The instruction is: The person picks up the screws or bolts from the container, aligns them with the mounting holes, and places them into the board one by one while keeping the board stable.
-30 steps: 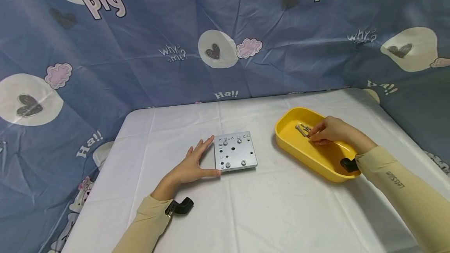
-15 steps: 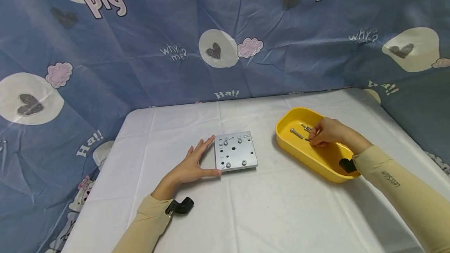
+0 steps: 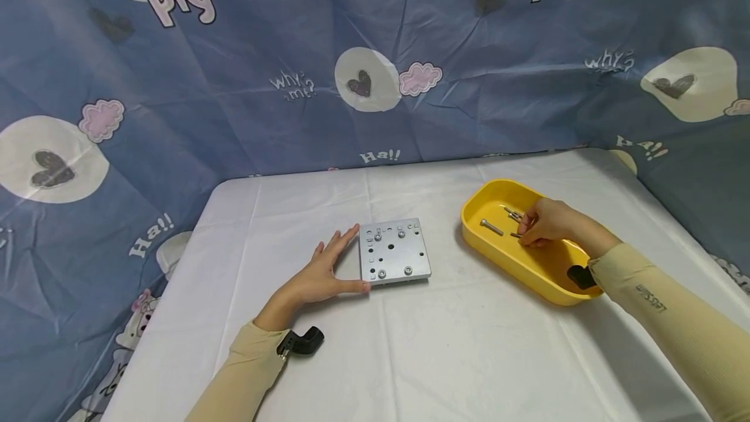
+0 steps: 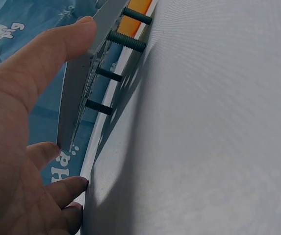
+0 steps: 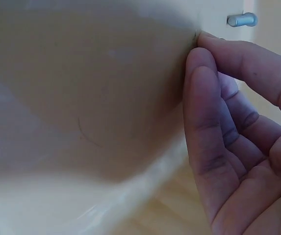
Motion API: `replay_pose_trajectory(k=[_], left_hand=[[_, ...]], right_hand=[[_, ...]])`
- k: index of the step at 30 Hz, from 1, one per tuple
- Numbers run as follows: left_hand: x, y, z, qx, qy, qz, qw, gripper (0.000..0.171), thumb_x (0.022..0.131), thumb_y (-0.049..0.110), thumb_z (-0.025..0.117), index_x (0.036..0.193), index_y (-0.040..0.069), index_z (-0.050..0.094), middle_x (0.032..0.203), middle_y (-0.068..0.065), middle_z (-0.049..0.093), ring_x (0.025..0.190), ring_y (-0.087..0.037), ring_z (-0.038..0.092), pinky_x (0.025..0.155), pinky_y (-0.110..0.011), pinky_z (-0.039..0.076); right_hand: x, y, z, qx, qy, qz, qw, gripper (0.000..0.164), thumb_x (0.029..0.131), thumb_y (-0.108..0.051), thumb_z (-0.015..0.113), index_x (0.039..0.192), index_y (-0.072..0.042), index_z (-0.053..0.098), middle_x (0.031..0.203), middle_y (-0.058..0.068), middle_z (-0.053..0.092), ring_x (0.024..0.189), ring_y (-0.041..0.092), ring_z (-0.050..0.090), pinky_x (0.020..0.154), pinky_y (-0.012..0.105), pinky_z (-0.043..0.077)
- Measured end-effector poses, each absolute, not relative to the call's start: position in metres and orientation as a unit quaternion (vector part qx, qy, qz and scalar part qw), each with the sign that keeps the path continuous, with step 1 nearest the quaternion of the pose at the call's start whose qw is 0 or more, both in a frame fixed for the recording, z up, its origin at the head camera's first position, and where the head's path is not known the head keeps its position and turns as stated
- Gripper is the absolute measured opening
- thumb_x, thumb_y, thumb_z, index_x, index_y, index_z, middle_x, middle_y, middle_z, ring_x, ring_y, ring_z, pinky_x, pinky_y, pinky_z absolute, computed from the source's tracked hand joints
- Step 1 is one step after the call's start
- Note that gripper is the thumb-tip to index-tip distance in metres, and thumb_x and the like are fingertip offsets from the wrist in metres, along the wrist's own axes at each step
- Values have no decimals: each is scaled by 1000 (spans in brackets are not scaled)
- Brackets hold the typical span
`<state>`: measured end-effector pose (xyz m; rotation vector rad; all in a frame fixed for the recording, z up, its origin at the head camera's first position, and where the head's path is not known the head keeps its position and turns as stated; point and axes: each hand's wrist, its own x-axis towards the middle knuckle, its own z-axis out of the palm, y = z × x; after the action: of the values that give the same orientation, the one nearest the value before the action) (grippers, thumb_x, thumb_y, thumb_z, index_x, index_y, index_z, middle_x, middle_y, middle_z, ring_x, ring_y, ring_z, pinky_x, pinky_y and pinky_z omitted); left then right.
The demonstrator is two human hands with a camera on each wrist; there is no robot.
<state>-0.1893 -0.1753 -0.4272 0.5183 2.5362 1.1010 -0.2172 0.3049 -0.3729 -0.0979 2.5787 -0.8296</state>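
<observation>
A square silver metal plate stands on the white table, with bolt heads on top. In the left wrist view, several threaded bolt shanks stick out beneath it. My left hand rests at the plate's left side, thumb and index finger straight and touching its two left corners. Over the yellow tray, my right hand pinches a small screw, mostly hidden by the fingertips. Beside it lies a loose bolt. More screws lie behind the fingers.
A white cloth covers the table. Behind it hangs a blue printed curtain. The tray's raised rim runs around the right hand, and a black wrist camera sits close to that rim.
The loose bolt in the tray has slid left and turned flatter. My right hand has shifted slightly toward the front. The left hand and plate stay in place.
</observation>
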Motion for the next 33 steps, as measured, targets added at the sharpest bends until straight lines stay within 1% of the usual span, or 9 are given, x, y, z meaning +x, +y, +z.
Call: replay_pose_trajectory(k=[7,13,20,24,33], left_hand=[[-189,-175,-427,184,888,388,163,125,78,45,96,174,36,16,182,-2,15,171,-30,-3,136,-57,-14],[-189,-176,-427,184,889,386,162,124,78,46,96,173,38,16,182,-2,16,171,-31,-3,136,-57,-14],[-189,-176,-426,194,889,384,157,125,78,47,95,174,36,16,182,-3,16,170,-32,-3,136,-59,-14],[-189,-177,-426,193,889,384,155,125,78,46,95,174,36,16,182,-3,17,170,-33,-3,136,-60,-14],[-187,-175,-425,196,890,381,153,125,78,45,95,174,33,16,182,-3,17,170,-33,-1,136,-58,-14]], right_hand=[[-218,306,-373,-34,925,-307,222,16,87,-9,86,89,1,74,69,-6,70,63,4,65,61,17,58],[-219,306,-373,-41,924,-306,227,16,88,-10,86,89,1,74,69,-5,71,64,5,65,62,18,58],[-220,307,-372,-46,924,-302,229,15,88,-10,86,87,0,74,68,-6,69,65,5,64,61,17,57],[-221,306,-372,-49,926,-297,227,16,88,-11,86,87,0,74,68,-6,69,64,5,64,61,17,57],[-220,305,-372,-43,930,-289,223,16,87,-10,87,87,0,75,68,-6,69,64,5,64,61,18,58]])
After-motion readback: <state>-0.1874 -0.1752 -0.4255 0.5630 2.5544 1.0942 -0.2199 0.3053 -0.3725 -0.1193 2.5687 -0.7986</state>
